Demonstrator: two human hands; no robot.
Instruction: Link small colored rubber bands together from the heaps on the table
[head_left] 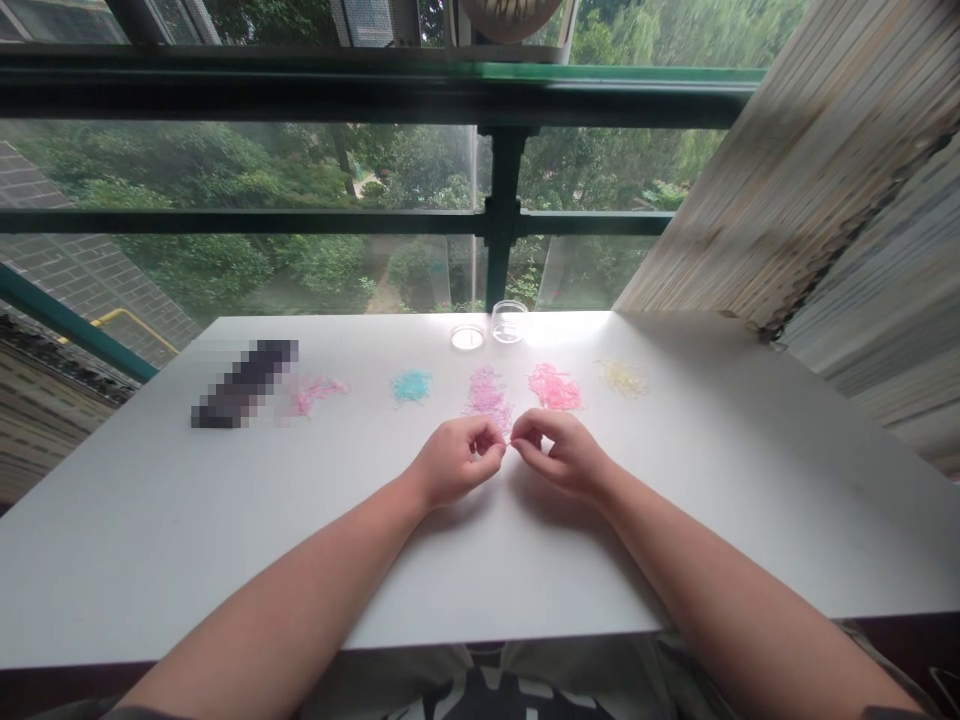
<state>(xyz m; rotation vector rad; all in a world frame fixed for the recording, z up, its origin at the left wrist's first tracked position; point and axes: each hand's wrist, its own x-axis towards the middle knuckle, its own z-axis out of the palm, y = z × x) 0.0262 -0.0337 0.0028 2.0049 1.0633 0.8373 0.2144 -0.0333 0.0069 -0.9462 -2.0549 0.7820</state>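
Observation:
My left hand [461,458] and my right hand [562,450] meet fingertip to fingertip above the middle of the white table [262,500]. Each is closed in a pinch, thumb against forefinger. Between the fingertips runs a thin, short strand that looks like a small rubber band [508,443]; it is too small to see in full. Right behind the hands lies a loose pile of purple rubber bands [489,392], partly hidden by my fingers. A coral-pink pile [555,387] is beyond my right hand. Farther left is a teal pile [411,385].
A pink pile [319,393] lies at the left beside a dark, pixelated oblong [246,384]. To the right is a pale yellow pile [624,378]. A clear round container [510,322] and its flat lid [467,338] stand at the table's back edge, before the window. A curtain [720,190] hangs at right.

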